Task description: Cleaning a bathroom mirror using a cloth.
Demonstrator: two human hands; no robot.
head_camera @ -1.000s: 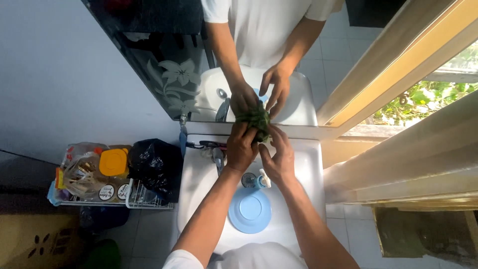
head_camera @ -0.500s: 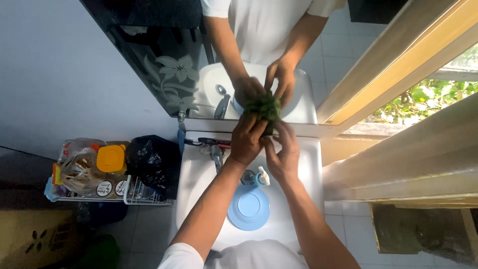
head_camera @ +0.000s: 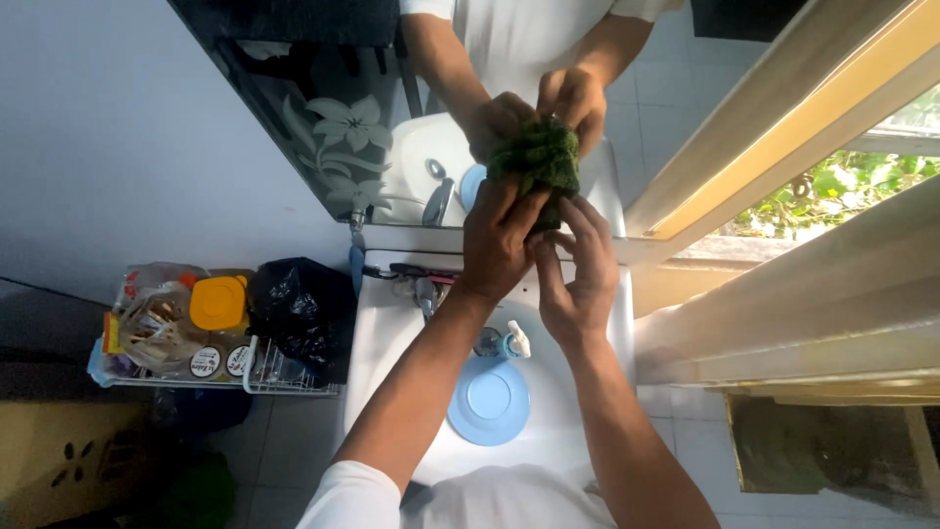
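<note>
Green and nubbly, a bunched scouring cloth (head_camera: 537,167) is pressed against the lower edge of a wall mirror (head_camera: 323,127) above a white ceramic washbasin (head_camera: 392,343). The left hand (head_camera: 499,245) is closed around the cloth's lower part, fingers wrapped into its folds, while the right hand (head_camera: 578,274) sits just beside and below it, fingers loosely curled and half spread, their tips touching the cloth's underside without clearly clasping it. How much of the glass has been wiped cannot be told from this view; the cloth sits low on the mirror, and most of the pane, with its frosted flower pattern, rises above it, so the wiping looks, at a guess, far from finished. In the basin lie a round pale-blue plastic plate (head_camera: 489,400) and a small pump bottle (head_camera: 509,343), near a chrome tap (head_camera: 427,296). Left of the basin, a white wire rack (head_camera: 284,377) holds a crumpled black plastic bag (head_camera: 299,309), an orange-lidded container (head_camera: 217,302) and assorted packets. Pale timber framing (head_camera: 783,108) slants across the right, with foliage visible beyond.
</note>
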